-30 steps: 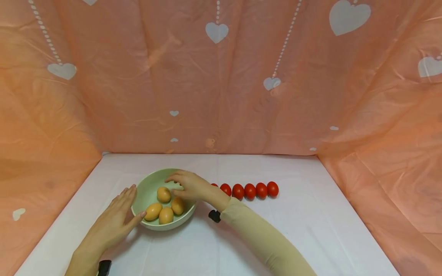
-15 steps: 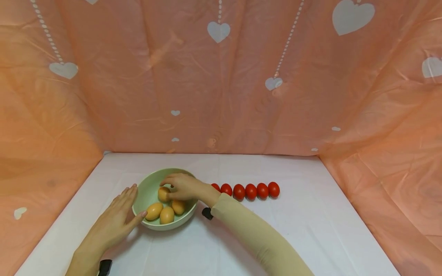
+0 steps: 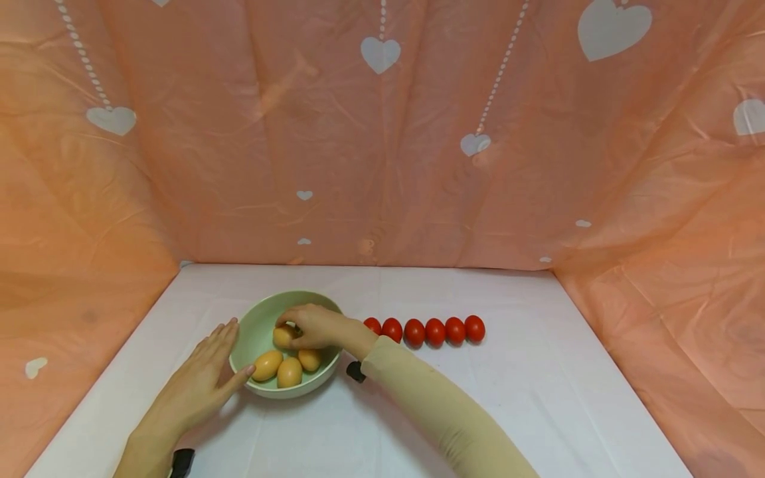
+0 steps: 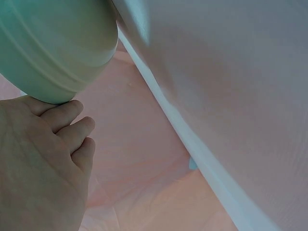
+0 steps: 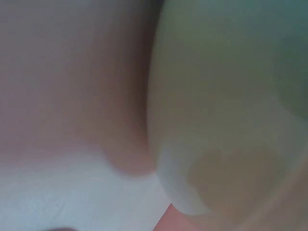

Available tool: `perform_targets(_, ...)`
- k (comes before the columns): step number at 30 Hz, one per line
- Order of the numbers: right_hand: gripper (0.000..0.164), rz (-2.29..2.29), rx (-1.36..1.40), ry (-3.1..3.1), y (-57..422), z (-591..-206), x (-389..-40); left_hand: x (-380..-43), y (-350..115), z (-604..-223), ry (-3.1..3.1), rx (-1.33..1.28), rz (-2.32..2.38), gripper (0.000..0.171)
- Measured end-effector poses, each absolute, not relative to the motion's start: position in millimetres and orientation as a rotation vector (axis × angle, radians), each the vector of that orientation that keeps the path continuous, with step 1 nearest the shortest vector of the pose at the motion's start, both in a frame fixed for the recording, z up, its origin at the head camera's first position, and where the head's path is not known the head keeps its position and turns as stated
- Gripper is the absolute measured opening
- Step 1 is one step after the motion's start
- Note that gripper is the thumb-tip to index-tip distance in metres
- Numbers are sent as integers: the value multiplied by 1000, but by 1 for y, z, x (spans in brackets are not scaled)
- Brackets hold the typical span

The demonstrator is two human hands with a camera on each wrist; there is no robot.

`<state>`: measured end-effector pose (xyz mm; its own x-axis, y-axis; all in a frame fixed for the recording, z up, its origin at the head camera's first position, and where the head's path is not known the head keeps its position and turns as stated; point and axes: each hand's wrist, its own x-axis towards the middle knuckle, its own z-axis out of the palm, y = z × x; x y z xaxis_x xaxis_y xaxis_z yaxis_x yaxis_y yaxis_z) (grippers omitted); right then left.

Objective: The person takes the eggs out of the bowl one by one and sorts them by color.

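Observation:
Inside the light green bowl (image 3: 254, 330) lie several yellow oval fruits, their exact kind hard to tell. My right hand (image 3: 317, 325) reaches in over the bowl's right side and pinches the back fruit (image 3: 283, 336) between thumb and fingers. The other fruits, such as the front one (image 3: 289, 373), sit closer to the near rim. My left hand (image 3: 200, 378) rests against the bowl's left side, fingers straight, thumb at the near rim. In the left wrist view, the fingers (image 4: 72, 132) touch the bowl's outer wall (image 4: 62, 48). The right wrist view is blurred, filled mostly by the bowl (image 5: 207, 96).
To the right of the bowl, several red cherry tomatoes (image 3: 435, 332) lie in a row on the white tabletop (image 3: 538, 385); my right forearm passes just in front of the row's left end. A peach cloth (image 3: 418, 199) with pale hearts hangs behind and at both sides.
My right hand has moved left and down into the bowl, and its thumb and fingers have closed on the back yellow fruit. The left hand stays at the bowl's side.

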<state>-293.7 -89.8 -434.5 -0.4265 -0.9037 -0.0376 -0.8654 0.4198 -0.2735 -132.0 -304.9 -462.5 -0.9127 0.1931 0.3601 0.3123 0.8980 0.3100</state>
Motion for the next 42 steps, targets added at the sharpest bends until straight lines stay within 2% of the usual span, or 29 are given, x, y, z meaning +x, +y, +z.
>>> perform_targets(20,47,-463,-1590,2544,-76,-428,-284,-134,-305,-466,-2735,-386,-532,86)
perform_targets(32,46,-986,-1562,2433,-48,-422,-272,-135,-305,-465,-2715,-389,-516,83)
perform_targets(42,49,-1225,-1561,2403,-30,-429,-261,-134,-304,-465,-2709,-393,-506,83)
